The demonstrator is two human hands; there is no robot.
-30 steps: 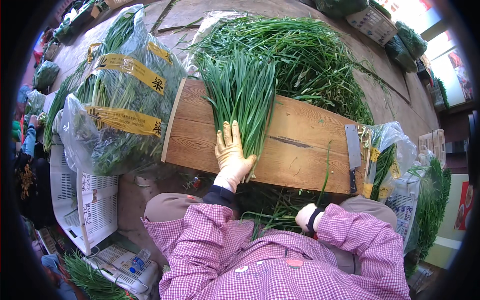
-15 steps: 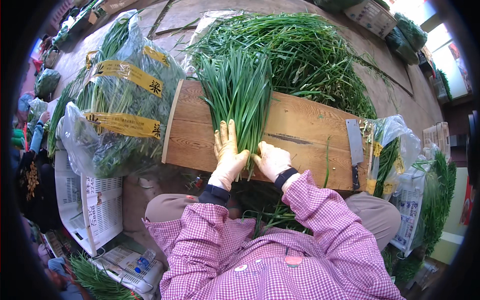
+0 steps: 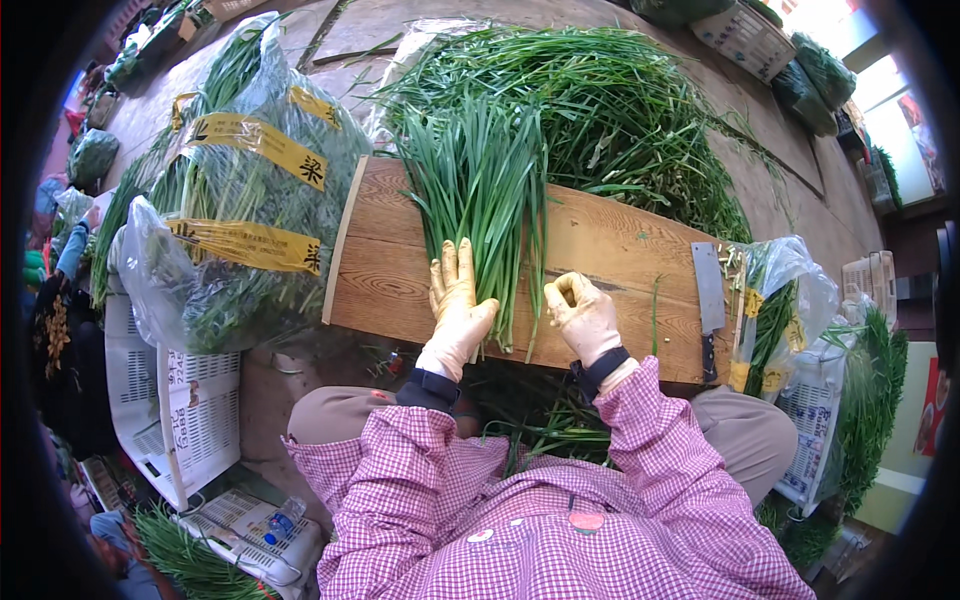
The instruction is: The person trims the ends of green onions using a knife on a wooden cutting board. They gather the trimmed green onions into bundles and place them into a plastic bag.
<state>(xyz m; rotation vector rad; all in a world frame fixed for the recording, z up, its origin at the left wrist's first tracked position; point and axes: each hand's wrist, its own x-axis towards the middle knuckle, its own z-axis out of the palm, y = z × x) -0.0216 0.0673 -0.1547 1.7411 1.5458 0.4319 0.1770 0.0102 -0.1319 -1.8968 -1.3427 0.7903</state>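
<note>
A loose bundle of garlic chives [image 3: 478, 190] lies across a wooden board [image 3: 615, 285] over my lap, leaf tips pointing away from me. My left hand [image 3: 460, 305], in a stained pale glove, presses flat on the stalk end with its fingers stretched out. Just right of the bundle, my right hand [image 3: 582, 316], gloved too, is closed in a pinch above the board. Whatever may be between its fingertips is too small to make out. A few leaves hang apart along the bundle's right edge. Near the board's right end rests a cleaver [image 3: 709, 300] with a black handle.
Behind the board spreads a big heap of chives [image 3: 590, 110]. A clear plastic bag of greens [image 3: 250, 190] with yellow tape stands at left above a white crate [image 3: 200, 410]. Another bagged bunch [image 3: 780, 310] leans at the board's right end, beside a further crate [image 3: 815, 430].
My right hand has drawn away from the bundle to the right, its fingers pinched. A few leaves now stand apart at that edge. My left hand stays in place.
</note>
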